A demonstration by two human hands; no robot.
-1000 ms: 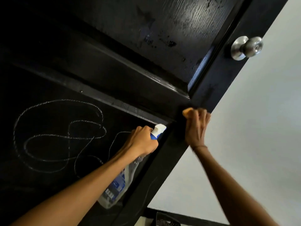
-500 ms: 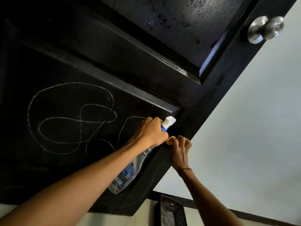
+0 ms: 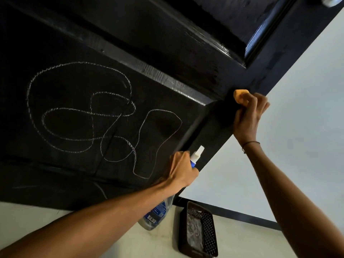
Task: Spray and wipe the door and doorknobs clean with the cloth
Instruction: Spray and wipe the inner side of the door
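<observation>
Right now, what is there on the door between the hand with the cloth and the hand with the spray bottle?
In the head view, only bare black door edge lies between the right hand and left hand.

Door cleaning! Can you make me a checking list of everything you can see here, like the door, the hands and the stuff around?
Surface: black door, white scribble lines on its lower panel.
Job's things: orange cloth pressed on the door's edge; spray bottle, nozzle toward the door; doorknob barely in view at the top.
Clutter: dark perforated basket on the floor.
Hands: left hand grips the spray bottle; right hand holds the cloth.
Cables: nothing seen.
Surroundings: white wall, dark baseboard, pale floor.
</observation>
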